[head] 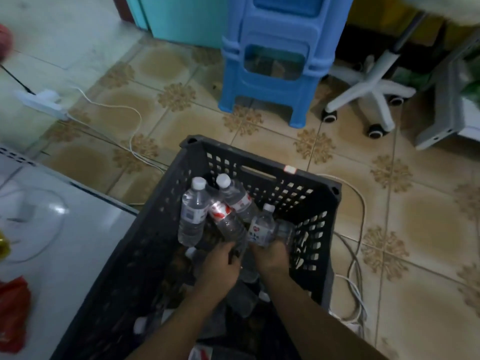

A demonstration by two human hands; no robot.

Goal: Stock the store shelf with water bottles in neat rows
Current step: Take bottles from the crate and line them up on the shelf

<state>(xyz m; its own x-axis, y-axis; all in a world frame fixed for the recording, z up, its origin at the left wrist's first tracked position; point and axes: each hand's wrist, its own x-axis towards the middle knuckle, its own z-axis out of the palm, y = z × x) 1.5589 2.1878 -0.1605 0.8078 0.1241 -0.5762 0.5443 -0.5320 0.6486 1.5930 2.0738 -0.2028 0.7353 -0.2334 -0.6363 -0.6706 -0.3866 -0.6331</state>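
A black perforated plastic crate [270,175] stands on the tiled floor and holds several clear water bottles with white caps. Both my hands reach down inside it. My left hand [220,266] is closed around the lower end of a red-labelled bottle [226,219] that leans up and away. My right hand [272,258] grips the base of a smaller bottle with a white label [261,229]. Another bottle [193,211] stands upright to the left, and one more [235,196] leans against the far wall. More bottles lie dim at the crate's bottom. No shelf is in view.
A stack of blue plastic stools [272,61] stands beyond the crate, with a white swivel-chair base [374,94] to its right. White cables [355,255] run along the floor right of the crate. A white counter surface [52,242] lies at left, a power strip [44,102] further back.
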